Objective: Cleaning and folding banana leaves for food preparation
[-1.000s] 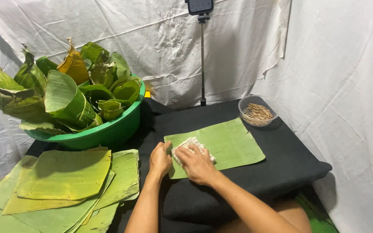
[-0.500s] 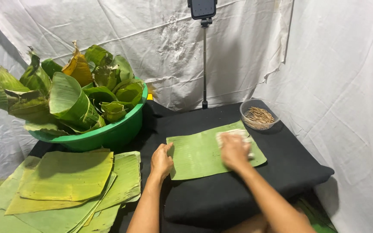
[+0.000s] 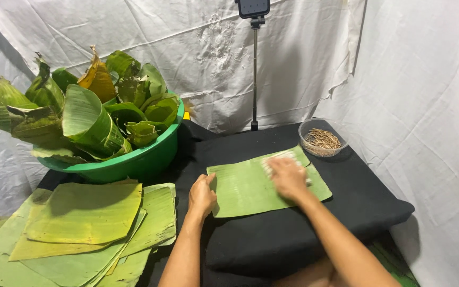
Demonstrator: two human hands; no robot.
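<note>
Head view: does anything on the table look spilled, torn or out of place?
Nothing spilled. The leaf lies flat under the left hand and the right hand, which presses a blurred white cloth. Only the rolled leaves in the green basin have ragged, browned edges.

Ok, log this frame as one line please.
left hand: pins leaf edge | right hand: presses cloth on leaf | bowl of sticks: behind leaf | green tub: rolled leaves
</note>
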